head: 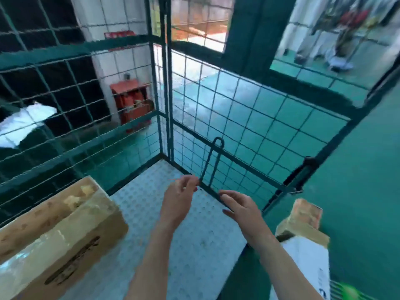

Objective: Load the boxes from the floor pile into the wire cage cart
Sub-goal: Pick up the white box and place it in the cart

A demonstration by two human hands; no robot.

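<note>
Box by left mesh; left hand, right hand seemingly empty.

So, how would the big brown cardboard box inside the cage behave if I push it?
The big brown cardboard box probably stays stiff: its edges look square. Its glossy clear tape may feel slippery. It lies flat on the studded metal floor, so it should slide, not tip.

Left hand, right hand empty, relaxed.
</note>
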